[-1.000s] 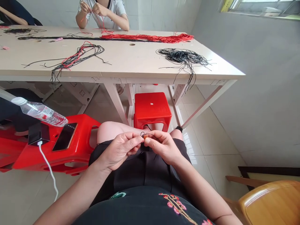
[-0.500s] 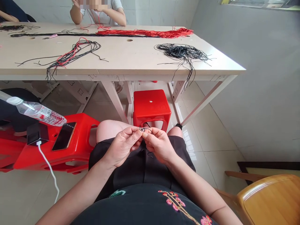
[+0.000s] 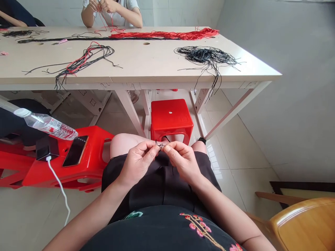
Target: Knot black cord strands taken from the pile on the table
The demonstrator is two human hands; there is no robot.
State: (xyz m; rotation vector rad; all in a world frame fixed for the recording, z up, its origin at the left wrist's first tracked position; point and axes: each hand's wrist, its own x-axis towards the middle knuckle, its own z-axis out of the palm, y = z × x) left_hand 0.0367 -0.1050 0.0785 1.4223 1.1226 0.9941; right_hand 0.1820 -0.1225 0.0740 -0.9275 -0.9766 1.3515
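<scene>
Above my lap, a thin black cord [image 3: 161, 145] with small loops stretches between my two hands. My left hand [image 3: 140, 160] pinches one side of it between thumb and forefinger. On the other side, my right hand [image 3: 183, 161] grips the cord with thumb and fingertips. A short gap lies between the fingertips, where the looped part shows. How the loops cross is too small to make out.
Ahead stands a table [image 3: 146, 66] bearing black cords [image 3: 204, 55], a red cord bundle [image 3: 170, 34] and mixed cords [image 3: 83, 59]. A red stool [image 3: 171, 116] is beneath. At left are a bottle [image 3: 52, 125] and phone [image 3: 75, 150]. A co-worker's hands [image 3: 103, 6] hold red cord.
My right hand has moved slightly away from the left, so the gap between the fingertips is wider and more of the looped cord shows. The whole view has shifted a little.
</scene>
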